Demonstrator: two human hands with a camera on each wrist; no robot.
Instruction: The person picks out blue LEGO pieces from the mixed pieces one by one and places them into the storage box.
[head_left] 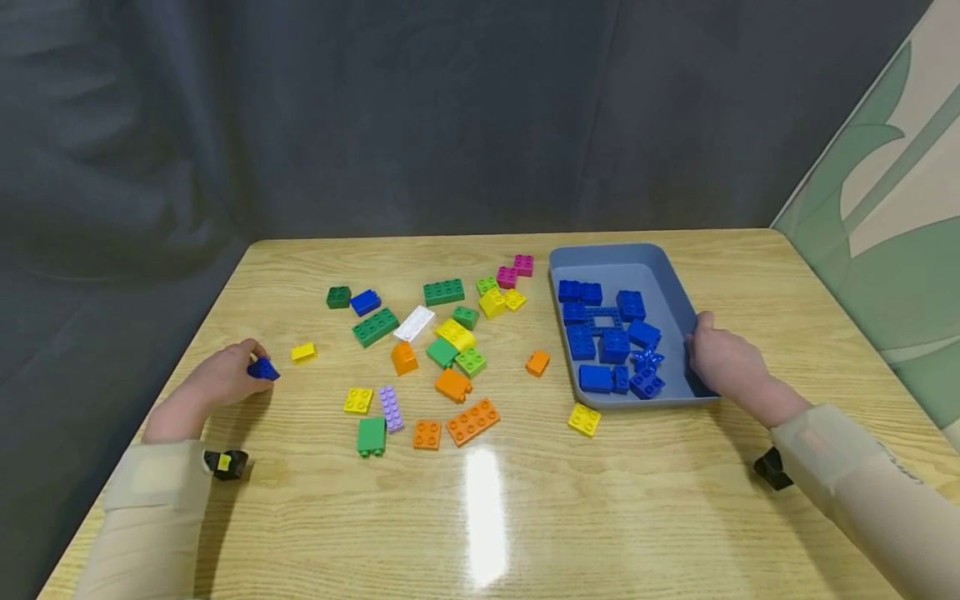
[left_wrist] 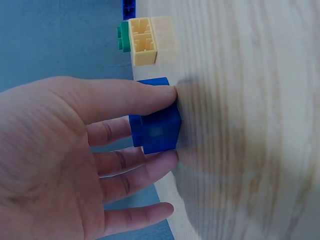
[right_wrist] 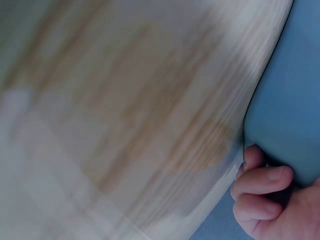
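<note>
At the table's left side, my left hand (head_left: pixel 225 372) pinches a blue toy brick (head_left: pixel 262 368) between thumb and fingers. In the left wrist view the thumb lies on one side of that blue brick (left_wrist: pixel 161 131), just over the wood. A yellow brick (head_left: pixel 303 352) lies right of this hand. My right hand (head_left: pixel 731 362) grips the right wall of a shallow blue-grey tray (head_left: pixel 675 287). Its curled fingers (right_wrist: pixel 262 180) show at the tray's edge in the right wrist view. Several blue bricks (head_left: pixel 614 344) and a blue star-shaped piece (head_left: pixel 647 359) lie inside the tray.
Loose bricks are spread over the table's middle, including a blue one (head_left: pixel 366 302), a white plate brick (head_left: pixel 414 323), a purple one (head_left: pixel 391 408) and an orange one (head_left: pixel 473 422). A yellow brick (head_left: pixel 584 419) lies just in front of the tray. A dark curtain (head_left: pixel 450 117) hangs behind.
</note>
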